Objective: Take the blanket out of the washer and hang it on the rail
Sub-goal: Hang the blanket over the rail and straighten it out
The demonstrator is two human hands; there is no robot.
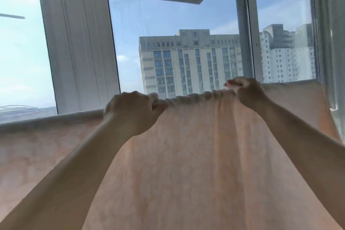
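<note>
While both arms reached up, the left hand (133,112) and right hand (246,92) each clenched the bunched top edge of the pale peach fleece blanket (186,155), which ran left to right between them and hung downward; the rail itself was hidden.

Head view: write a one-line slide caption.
Left hand and right hand grip the bunched top edge of a peach blanket before windows.

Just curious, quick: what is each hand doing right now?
Left hand: closed on the blanket's top edge.
Right hand: closed on the same edge.
</note>
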